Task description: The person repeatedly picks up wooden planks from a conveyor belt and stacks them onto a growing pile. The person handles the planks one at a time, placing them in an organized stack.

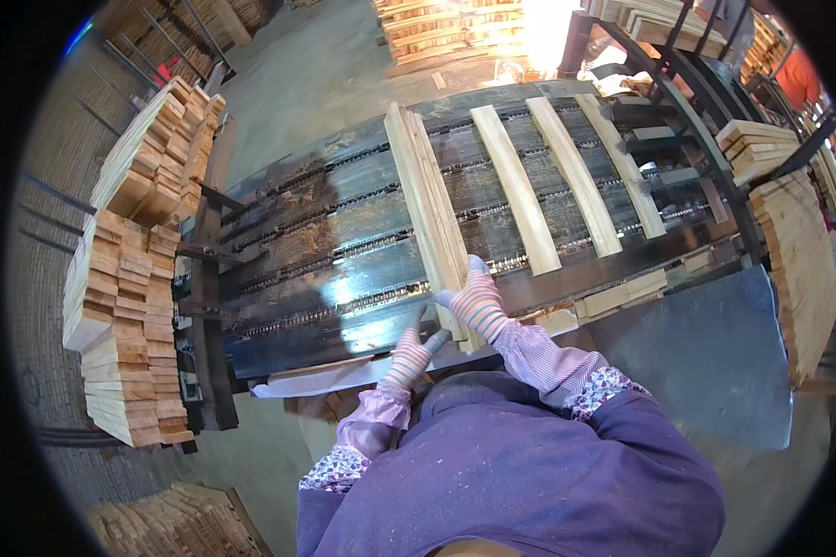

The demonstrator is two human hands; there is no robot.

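Both hands at the near end of a bundle of pale boards (429, 200) lying lengthwise on the dark conveyor bed (344, 251). Right hand (476, 302), in a striped knit glove, lies on top of the bundle's near end, fingers curled over the wood and gripping it; forearm in a lilac sleeve cover comes up from the lower right. Left hand (414, 345), same striped glove with grey fingertips, sits just below and left of the bundle's end, at the bed's near edge, fingers bent toward the board ends; whether it actually clamps the wood, cannot tell.

Bundle: several thin, long, rough-sawn boards pressed face to face, standing on edge, light yellow grain. Three single planks (574, 172) lie flat to its right, apart from each other, with dark gaps between. Bed is black, oily-looking metal with chain tracks running crosswise and sawdust scattered on the left half.

Left half of the bed is bare of boards. Stacked lumber (130, 278) walls off the left side, just beyond a metal frame. More stacked boards (799, 251) stand on the right, beside a grey sheet-metal plate (706, 353). Concrete floor (316, 74) open beyond the far edge of the bed.
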